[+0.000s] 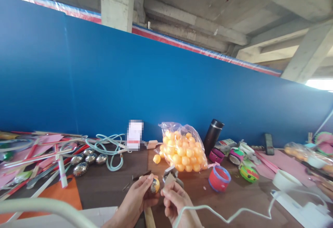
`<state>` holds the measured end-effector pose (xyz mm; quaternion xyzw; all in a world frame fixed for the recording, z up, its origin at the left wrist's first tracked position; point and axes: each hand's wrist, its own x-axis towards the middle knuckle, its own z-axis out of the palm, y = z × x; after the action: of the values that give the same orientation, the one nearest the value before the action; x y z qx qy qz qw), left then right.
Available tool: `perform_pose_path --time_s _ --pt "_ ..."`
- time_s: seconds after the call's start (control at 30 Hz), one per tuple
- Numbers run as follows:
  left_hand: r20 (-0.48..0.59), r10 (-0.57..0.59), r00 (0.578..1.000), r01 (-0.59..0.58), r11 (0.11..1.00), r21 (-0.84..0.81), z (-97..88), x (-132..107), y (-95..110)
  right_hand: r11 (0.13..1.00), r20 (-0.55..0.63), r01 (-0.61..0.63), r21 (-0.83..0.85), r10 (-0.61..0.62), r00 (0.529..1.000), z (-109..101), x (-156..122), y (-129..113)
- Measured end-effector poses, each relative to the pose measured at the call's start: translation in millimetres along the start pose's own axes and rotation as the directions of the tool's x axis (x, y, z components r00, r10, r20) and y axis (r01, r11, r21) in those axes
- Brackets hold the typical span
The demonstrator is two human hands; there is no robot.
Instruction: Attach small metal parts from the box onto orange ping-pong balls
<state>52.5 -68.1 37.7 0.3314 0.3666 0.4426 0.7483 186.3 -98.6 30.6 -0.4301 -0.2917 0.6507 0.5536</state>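
Observation:
My left hand [136, 195] is closed round a small orange ball [155, 185] that has shiny silver on one side. Close by on the right, the thumb and fingers of my right hand [178, 202] pinch a small flat beige piece [170, 178]; its material is unclear. Just beyond that hand sits a small greyish container [171, 170], partly hidden. A clear plastic bag [183, 151] full of orange balls stands behind both hands, with one loose orange ball [156, 159] at its left. Several shiny silver balls [91, 158] lie together farther left.
A pale cable [226, 217] crosses in front of my right hand. Light-blue tubing [114, 162], paper and sticks crowd the left side. A black bottle [213, 134], a red-and-blue tape roll [220, 179] and small toys stand to the right. A blue partition [156, 82] rises behind.

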Motion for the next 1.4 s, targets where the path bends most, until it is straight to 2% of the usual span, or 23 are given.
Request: perform_pose_path --time_s 0.1,0.27,0.43,0.57,0.8,1.0,1.2,1.4 --pt "0.053 -0.023 0.998 0.023 1.000 -0.002 -5.2 2.8 -3.1 0.998 0.012 0.036 0.056 -0.036 0.999 1.5 -1.1 -0.6" --pt "0.077 -0.009 0.997 0.008 1.000 0.014 -10.1 6.7 -7.1 0.996 -0.018 0.040 0.083 -0.038 0.999 4.0 -1.3 -1.1" --pt "0.063 -0.012 0.998 0.011 1.000 0.014 -8.9 6.7 -7.2 0.999 0.018 0.020 0.031 -0.020 1.000 2.2 -1.7 1.7" --pt "0.071 -0.011 0.997 0.010 1.000 0.012 -8.8 5.8 -6.3 0.999 -0.012 0.028 0.025 -0.028 1.000 -0.6 -1.1 2.7" --pt "0.072 -0.009 0.997 0.009 1.000 0.000 -8.4 6.0 -6.3 0.988 -0.009 0.094 0.121 -0.094 0.996 3.3 -3.3 -3.3" --pt "0.074 -0.014 0.997 0.013 1.000 0.016 -8.5 5.3 -6.1 0.991 0.055 0.060 0.122 -0.068 0.996 3.3 -3.4 -0.8" --pt "0.070 -0.013 0.997 0.013 1.000 0.011 -7.9 4.8 -5.8 0.991 0.021 0.041 0.125 -0.044 0.999 1.7 -2.4 -0.3" --pt "0.040 -0.043 0.998 0.042 0.999 0.010 -5.9 5.3 -4.2 0.972 0.055 0.102 0.210 -0.116 0.992 0.7 -3.4 -2.1"
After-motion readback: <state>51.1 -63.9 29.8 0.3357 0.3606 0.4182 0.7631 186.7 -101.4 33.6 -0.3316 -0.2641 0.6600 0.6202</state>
